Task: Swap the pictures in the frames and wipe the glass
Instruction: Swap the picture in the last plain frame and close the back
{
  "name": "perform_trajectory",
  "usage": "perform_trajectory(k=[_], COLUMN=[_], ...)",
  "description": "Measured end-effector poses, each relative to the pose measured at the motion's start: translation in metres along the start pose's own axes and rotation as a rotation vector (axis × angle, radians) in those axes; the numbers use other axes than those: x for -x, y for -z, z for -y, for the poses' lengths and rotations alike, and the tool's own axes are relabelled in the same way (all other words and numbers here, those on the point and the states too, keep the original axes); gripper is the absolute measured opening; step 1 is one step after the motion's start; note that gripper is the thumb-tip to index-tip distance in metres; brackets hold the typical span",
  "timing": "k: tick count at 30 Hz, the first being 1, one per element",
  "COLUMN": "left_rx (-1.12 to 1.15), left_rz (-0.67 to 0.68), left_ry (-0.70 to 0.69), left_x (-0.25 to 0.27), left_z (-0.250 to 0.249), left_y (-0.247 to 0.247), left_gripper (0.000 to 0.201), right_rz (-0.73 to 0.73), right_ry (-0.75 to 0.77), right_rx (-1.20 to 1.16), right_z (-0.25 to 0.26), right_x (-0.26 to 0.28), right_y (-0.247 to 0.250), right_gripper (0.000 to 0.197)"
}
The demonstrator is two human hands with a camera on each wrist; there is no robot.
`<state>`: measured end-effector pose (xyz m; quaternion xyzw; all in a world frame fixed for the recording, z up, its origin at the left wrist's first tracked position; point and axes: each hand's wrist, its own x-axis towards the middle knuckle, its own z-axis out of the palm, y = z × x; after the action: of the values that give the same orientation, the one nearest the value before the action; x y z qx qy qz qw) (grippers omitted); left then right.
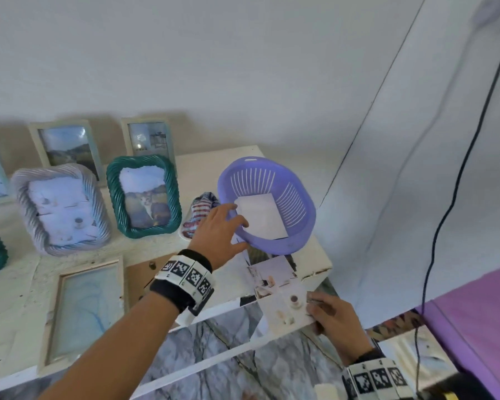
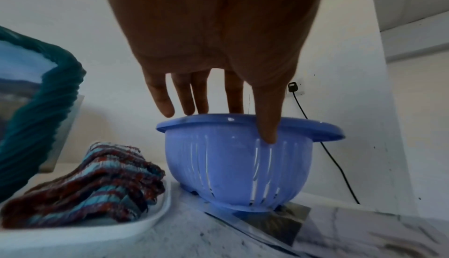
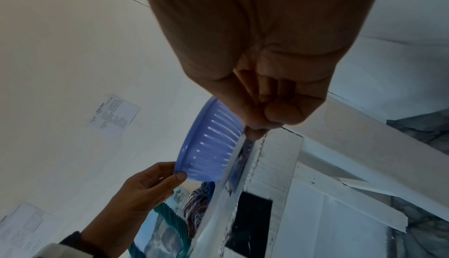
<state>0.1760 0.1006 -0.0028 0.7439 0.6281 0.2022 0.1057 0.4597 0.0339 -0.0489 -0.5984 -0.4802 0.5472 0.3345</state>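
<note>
A purple slotted basket (image 1: 295, 197) (image 2: 230, 166) (image 3: 209, 147) stands at the table's right end, tilted, with a white sheet (image 1: 261, 217) inside. My left hand (image 1: 228, 223) (image 2: 228, 122) (image 3: 170, 172) grips its near rim, fingers inside and thumb on the outer wall. Under and in front of the basket lie several photo prints (image 1: 280, 287) (image 2: 274, 222). My right hand (image 1: 315, 308) (image 3: 257, 127) pinches the front print at the table's corner. An empty pale frame (image 1: 84, 310) lies flat by my left forearm, its brown backing board (image 1: 139, 278) beside it.
A striped cloth (image 1: 199, 215) (image 2: 97, 181) sits on a white tray left of the basket. A teal frame (image 1: 143, 194), a grey twisted frame (image 1: 61, 209) and two pale frames stand along the wall. A black cable (image 1: 445, 215) hangs right of the table, above a purple mat (image 1: 474, 313).
</note>
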Motion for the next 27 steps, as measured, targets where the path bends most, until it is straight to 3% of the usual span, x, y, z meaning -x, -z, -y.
perform_trajectory(k=[3, 10, 15, 21, 27], left_rx=[0.025, 0.132, 0.12, 0.132, 0.13], left_rz=[-0.038, -0.119, -0.121, -0.128, -0.125], left_ry=[-0.045, -0.007, 0.01, -0.008, 0.012], left_x=[-0.008, -0.021, -0.018, -0.004, 0.011], left_z=[0.002, -0.004, -0.005, 0.0, 0.001], left_y=[0.002, 0.023, 0.021, 0.001, -0.015], left_gripper=[0.032, 0.034, 0.035, 0.034, 0.037], right_rz=[-0.011, -0.025, -0.114, -0.089, -0.123], right_ry=[-0.006, 0.094, 0.135, 0.109, 0.081], right_rx=[0.001, 0.162, 0.646, 1.003, 0.819], right_z=[0.002, 0.039, 0.052, 0.048, 0.06], right_x=[-0.011, -0.057, -0.098, -0.102, -0.106], right_y=[0.008, -0.005, -0.025, -0.028, 0.009], right_gripper=[0.015, 0.013, 0.02, 0.031, 0.025])
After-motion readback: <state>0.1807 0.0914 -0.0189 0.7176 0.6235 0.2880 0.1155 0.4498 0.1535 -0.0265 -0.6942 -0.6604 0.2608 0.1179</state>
